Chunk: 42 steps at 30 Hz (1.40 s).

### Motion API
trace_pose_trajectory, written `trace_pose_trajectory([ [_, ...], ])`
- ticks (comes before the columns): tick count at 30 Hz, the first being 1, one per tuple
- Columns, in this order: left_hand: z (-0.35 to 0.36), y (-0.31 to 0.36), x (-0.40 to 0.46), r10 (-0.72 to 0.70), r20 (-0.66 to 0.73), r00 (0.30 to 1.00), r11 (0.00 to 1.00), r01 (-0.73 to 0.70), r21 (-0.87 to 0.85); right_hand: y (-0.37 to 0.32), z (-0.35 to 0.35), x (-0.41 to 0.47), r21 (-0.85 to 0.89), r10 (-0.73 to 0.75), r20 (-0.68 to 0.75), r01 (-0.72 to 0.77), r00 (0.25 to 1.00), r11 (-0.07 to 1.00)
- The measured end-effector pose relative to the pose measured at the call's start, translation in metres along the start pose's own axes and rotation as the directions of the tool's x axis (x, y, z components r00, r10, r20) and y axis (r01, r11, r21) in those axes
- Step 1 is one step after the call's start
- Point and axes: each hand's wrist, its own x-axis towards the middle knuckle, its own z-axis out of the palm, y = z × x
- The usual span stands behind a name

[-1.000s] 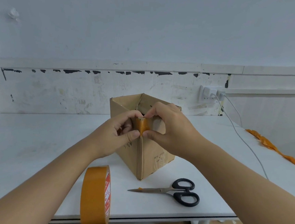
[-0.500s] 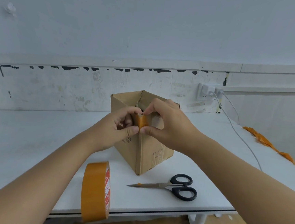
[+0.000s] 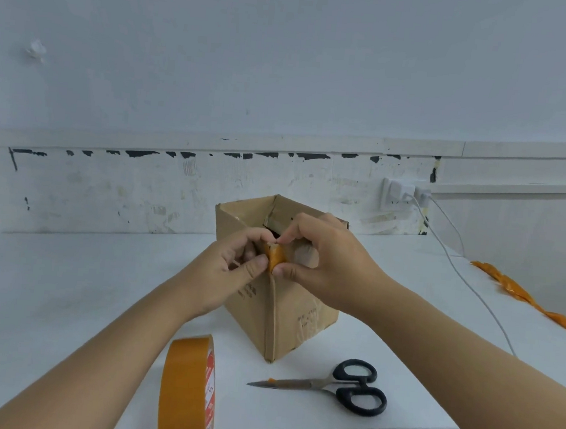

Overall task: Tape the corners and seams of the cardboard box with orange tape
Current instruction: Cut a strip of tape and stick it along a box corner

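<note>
Left hand [image 3: 232,266]: fingers curled, thumb pressing a short piece of orange tape [image 3: 276,256] onto the near top corner of the box.
Right hand [image 3: 325,262]: thumb and forefinger pinching the same piece from the other side, folding it over the rim.
Open brown cardboard box [image 3: 295,313]: upright on the white worktop [image 3: 62,297], near vertical edge facing forward, both hands at its top.
Box contents: interior dark and mostly hidden; impossible to tell.
Handling of box: likely light and fairly stiff, walls apt to flex inward under hard pressure; best steadied at the corner, one hand on each adjoining wall.
Handling of tape: thin, limp, sticky; best held by its ends and smoothed outward from the edge.
Large roll of orange tape [image 3: 187,394]: standing on edge at the worktop's front, near the left forearm.
Black-handled steel scissors [image 3: 338,387]: flat on the worktop, just in front of the box, orange scrap on the blade.
Crumpled orange strip [image 3: 524,297]: far right, well apart.
</note>
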Motion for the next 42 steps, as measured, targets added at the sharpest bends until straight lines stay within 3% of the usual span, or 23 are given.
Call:
trace_pose_trajectory([
  [8, 0.001, 0.003, -0.002, -0.050, 0.027, 0.998, 0.997, 0.051, -0.064, -0.001, -0.002, 0.000, 0.029, 0.030, 0.020, -0.030, 0.999, 0.999],
  [13, 0.008, 0.009, 0.000, -0.035, -0.069, 0.997, 0.997, 0.030, -0.070, -0.004, -0.002, 0.001, 0.103, 0.068, -0.005, -0.067, 0.998, 0.992],
  [20, 0.000, 0.014, 0.002, -0.044, 0.019, 0.999, 0.986, 0.046, -0.162, -0.006, -0.007, 0.007, 0.150, 0.089, 0.063, -0.097, 0.994, 0.984],
  [25, 0.001, 0.019, 0.003, -0.048, -0.013, 0.999, 0.979, 0.045, -0.197, -0.009, -0.009, 0.008, 0.208, 0.097, 0.068, -0.109, 0.993, 0.972],
  [33, -0.003, 0.015, 0.001, -0.067, 0.005, 0.998, 0.973, 0.066, -0.220, -0.006, -0.010, 0.006, 0.180, 0.073, 0.094, -0.089, 0.993, 0.980],
  [38, -0.002, 0.018, 0.006, -0.052, -0.005, 0.999, 0.977, 0.050, -0.209, -0.005, -0.005, 0.008, 0.124, 0.083, 0.039, -0.088, 0.996, 0.988],
  [42, -0.005, 0.014, 0.000, -0.081, 0.029, 0.996, 0.984, 0.084, -0.158, 0.000, -0.013, 0.006, 0.134, 0.073, 0.114, -0.088, 0.991, 0.987],
])
